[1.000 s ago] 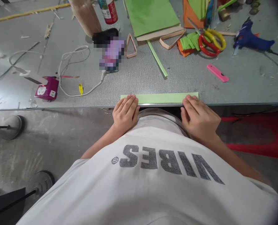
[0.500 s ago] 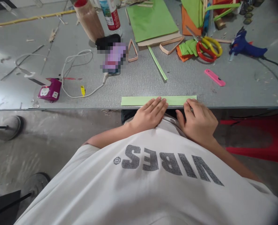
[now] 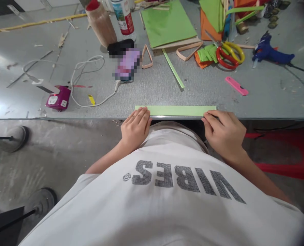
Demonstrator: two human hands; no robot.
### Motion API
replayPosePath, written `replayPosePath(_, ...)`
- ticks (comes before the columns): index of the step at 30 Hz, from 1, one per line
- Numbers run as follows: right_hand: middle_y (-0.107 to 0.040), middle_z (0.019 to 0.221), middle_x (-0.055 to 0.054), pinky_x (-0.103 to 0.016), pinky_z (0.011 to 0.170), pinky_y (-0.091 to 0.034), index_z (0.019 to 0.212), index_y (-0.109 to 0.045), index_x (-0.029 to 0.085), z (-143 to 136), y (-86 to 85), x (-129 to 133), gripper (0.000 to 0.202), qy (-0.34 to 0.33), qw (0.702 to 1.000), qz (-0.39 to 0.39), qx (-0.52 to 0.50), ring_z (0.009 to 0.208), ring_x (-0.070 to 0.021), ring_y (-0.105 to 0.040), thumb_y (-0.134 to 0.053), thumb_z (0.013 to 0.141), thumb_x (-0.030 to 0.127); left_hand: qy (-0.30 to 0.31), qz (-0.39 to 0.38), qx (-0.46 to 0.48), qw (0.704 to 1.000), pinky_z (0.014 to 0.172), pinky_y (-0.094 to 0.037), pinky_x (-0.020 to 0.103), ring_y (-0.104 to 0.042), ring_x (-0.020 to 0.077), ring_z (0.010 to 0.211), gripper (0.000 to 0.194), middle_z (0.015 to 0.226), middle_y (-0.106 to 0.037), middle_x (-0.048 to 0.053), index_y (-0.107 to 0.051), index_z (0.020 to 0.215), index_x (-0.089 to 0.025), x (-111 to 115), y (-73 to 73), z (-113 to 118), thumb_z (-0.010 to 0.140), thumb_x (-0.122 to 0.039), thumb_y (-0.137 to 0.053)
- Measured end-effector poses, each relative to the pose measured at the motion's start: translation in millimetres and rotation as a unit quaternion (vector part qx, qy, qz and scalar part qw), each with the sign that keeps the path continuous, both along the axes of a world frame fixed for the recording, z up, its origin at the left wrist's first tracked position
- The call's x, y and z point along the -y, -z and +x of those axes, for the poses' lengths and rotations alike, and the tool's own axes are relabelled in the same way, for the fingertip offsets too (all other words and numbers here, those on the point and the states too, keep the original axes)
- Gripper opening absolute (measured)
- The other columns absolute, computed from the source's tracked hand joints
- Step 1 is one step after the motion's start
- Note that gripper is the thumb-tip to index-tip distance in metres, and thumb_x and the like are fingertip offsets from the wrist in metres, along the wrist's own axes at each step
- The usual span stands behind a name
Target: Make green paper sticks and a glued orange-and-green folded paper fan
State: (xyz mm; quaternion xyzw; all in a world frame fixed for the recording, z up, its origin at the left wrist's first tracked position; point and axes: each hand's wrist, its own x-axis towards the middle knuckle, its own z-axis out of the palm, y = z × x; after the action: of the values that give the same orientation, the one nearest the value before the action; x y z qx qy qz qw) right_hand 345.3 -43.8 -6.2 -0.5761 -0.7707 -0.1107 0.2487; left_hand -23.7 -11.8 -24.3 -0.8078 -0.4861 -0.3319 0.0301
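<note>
A light green paper strip (image 3: 177, 110) lies lengthwise along the table's front edge. My left hand (image 3: 136, 128) rests on the strip's left end, fingers laid flat and side by side with the tips on the paper. At the strip's right end, my right hand (image 3: 225, 131) pinches the near corner between thumb and index finger. A narrow green strip (image 3: 174, 70) lies farther back, partly under a large green sheet (image 3: 169, 25).
Behind the strip on the grey table (image 3: 111, 114) are a pink cutter (image 3: 236, 86), scissors (image 3: 227, 58), a blue glue gun (image 3: 272, 51), two triangular loops, a phone (image 3: 127, 65) with a white cable, a purple adapter (image 3: 59, 99), a bottle (image 3: 123, 18) and a jar (image 3: 102, 25).
My left hand has slid left along the strip from its middle to its left end. My right hand has shifted slightly right, its thumb now closed against the index finger at the strip's corner.
</note>
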Motion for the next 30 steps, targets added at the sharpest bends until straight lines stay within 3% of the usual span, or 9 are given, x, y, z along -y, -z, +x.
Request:
replayPosePath(5,-0.087,0.109,-0.01,-0.046,0.089,-0.057,0.102,-0.087,0.025,13.3,-8.5,-13.2,0.028,-0.042,0.999,-0.012,-0.008,0.098,-0.0291,-0.075,-0.064,0.117,0.029,-0.05,0.024,0.011,0.998,0.117,-0.071,0.047,-0.089,0.0321,0.132,0.03,0.135,-0.093,0.012,-0.09,0.122,-0.025,-1.4,-7.1,-11.8,0.118,-0.044,-0.067)
replayPosePath(11,-0.086,0.107,-0.009,-0.045,0.085,-0.055,0.097,-0.084,0.025,18.2,-16.8,-18.6,0.03,-0.048,0.999,-0.02,0.007,0.096,-0.0283,-0.074,-0.062,0.117,0.031,-0.055,0.004,0.04,0.998,0.092,-0.067,0.043,-0.091,0.0283,0.111,0.024,0.115,-0.095,0.006,-0.084,0.092,-0.027,-9.1,-19.2,-11.7,0.112,-0.036,-0.074)
replayPosePath(19,-0.083,0.105,-0.011,-0.047,0.09,-0.058,0.095,-0.081,0.026,18.5,-11.8,-25.9,0.026,-0.009,0.997,-0.012,-0.07,0.102,-0.0311,-0.074,-0.063,0.113,0.032,-0.105,-0.088,0.119,0.983,0.104,-0.052,0.055,-0.076,0.0311,0.111,0.018,0.111,-0.088,0.005,-0.078,0.082,-0.027,-23.9,-25.7,-10.3,0.099,-0.029,-0.083)
replayPosePath(23,-0.079,0.104,-0.011,-0.049,0.092,-0.059,0.093,-0.077,0.025,22.8,-11.6,-33.2,0.019,-0.004,0.994,-0.028,-0.11,0.101,-0.032,-0.074,-0.068,0.107,0.034,-0.137,-0.083,0.117,0.98,0.109,-0.047,0.06,-0.07,0.0341,0.117,0.02,0.114,-0.085,0.007,-0.072,0.081,-0.027,-28.2,-24.3,-3.5,0.095,-0.03,-0.086)
replayPosePath(30,-0.076,0.093,-0.01,-0.045,0.075,-0.053,0.079,-0.059,0.028,16.2,1.2,-49.8,0.014,0.06,0.992,0.014,-0.111,0.088,-0.0288,-0.069,-0.072,0.086,0.026,-0.189,-0.062,0.092,0.976,0.119,-0.035,0.071,-0.063,0.0397,0.123,0.016,0.116,-0.079,0.012,-0.065,0.087,-0.026,-31.5,-19.3,8.7,0.092,-0.027,-0.08)
